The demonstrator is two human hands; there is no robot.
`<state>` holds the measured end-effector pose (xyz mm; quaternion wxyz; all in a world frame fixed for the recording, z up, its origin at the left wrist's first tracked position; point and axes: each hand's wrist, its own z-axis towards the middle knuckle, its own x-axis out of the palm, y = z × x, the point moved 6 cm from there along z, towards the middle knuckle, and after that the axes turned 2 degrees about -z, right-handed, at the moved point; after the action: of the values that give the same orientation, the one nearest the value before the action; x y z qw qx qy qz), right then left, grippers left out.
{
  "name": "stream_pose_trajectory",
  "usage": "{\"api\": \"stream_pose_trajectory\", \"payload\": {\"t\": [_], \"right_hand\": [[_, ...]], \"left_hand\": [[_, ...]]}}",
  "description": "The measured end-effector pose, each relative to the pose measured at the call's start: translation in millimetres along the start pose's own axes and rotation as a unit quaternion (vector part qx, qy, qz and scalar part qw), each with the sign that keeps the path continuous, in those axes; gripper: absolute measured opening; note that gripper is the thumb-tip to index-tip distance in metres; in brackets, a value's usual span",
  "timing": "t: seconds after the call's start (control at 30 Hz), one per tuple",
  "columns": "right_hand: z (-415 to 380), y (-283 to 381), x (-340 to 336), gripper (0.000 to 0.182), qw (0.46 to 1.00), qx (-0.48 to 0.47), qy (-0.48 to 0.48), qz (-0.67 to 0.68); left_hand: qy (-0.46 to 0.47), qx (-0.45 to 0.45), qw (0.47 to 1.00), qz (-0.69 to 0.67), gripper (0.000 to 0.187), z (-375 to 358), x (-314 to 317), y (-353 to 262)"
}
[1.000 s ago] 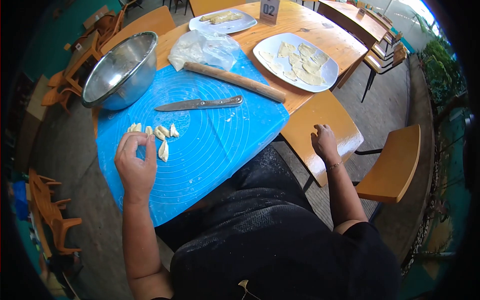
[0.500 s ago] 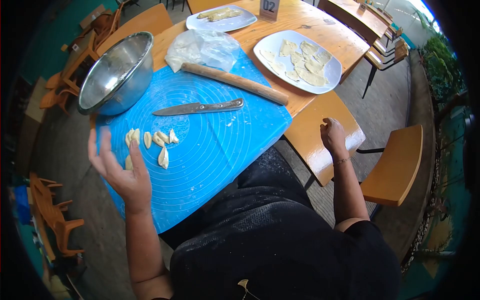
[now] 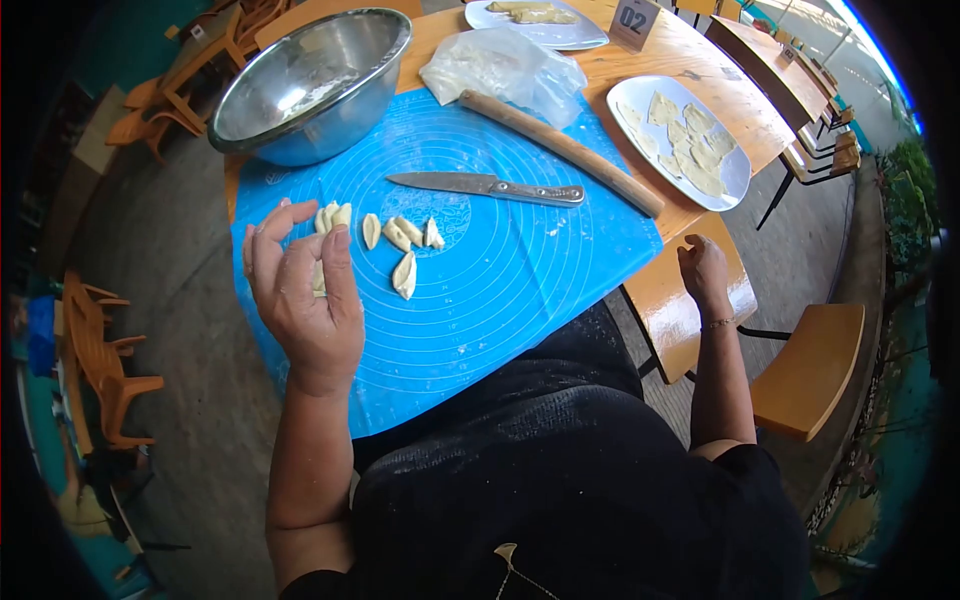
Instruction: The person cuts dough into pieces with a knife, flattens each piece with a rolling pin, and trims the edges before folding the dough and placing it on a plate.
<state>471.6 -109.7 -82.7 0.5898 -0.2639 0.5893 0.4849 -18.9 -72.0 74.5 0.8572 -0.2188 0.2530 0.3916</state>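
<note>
Several small cut dough pieces (image 3: 403,234) lie in a loose row on a blue silicone mat (image 3: 500,290). My left hand (image 3: 300,295) is raised just above the mat's left side with its fingers spread. It holds nothing, and one dough piece shows through the gap between its fingers. My right hand (image 3: 703,270) rests with curled fingers on a wooden bench seat (image 3: 670,310) to the right of the table, away from the dough. A knife (image 3: 490,186) lies on the mat beyond the pieces, blade pointing left.
A wooden rolling pin (image 3: 560,150) lies at the mat's far edge. Behind it are a steel bowl (image 3: 300,70), a plastic bag (image 3: 500,65), a white plate (image 3: 640,95) of flattened dough, another plate (image 3: 580,38) and a "02" sign (image 3: 633,20). A wooden chair (image 3: 810,370) stands at right.
My left hand let go of a pinched dough piece, opened and lifted above the mat. My right hand stayed on the bench. The view shifted left and down.
</note>
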Motion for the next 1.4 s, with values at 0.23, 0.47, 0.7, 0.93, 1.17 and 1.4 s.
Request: {"api": "stream_pose_trajectory", "payload": {"t": [0.23, 0.47, 0.7, 0.93, 1.17, 1.4], "right_hand": [[-9.1, 10.9, -32.0, 0.033, 0.999, 0.021, -0.012, -0.029], [-40.2, 7.6, -61.5, 0.033, 0.998, 0.037, -0.051, -0.023], [-63.9, -29.8, -71.5, 0.032, 0.997, 0.062, -0.048, -0.011], [-21.6, -5.0, -90.3, 0.029, 0.994, -0.021, -0.095, 0.051], [-5.9, 107.7, -121.9, 0.018, 0.951, -0.17, -0.223, 0.13], [-2.6, 166.5, -116.3, 0.015, 0.935, -0.258, -0.148, 0.194]], "left_hand": [[-0.051, -0.043, 0.993, -0.099, 0.029, 3.9, -7.3, 5.0], [-0.01, -0.061, 0.991, -0.117, 0.029, 1.5, -9.7, -7.3], [-0.002, -0.07, 0.996, -0.059, 0.023, 0.0, -8.5, -12.0], [0.007, 0.037, 0.999, -0.011, 0.02, 31.5, -5.9, -54.5], [0.274, 0.039, 0.961, -0.014, 0.033, 55.1, 52.5, -77.5], [0.313, 0.124, 0.942, 0.02, 0.033, 39.6, 123.6, -76.8]]}}
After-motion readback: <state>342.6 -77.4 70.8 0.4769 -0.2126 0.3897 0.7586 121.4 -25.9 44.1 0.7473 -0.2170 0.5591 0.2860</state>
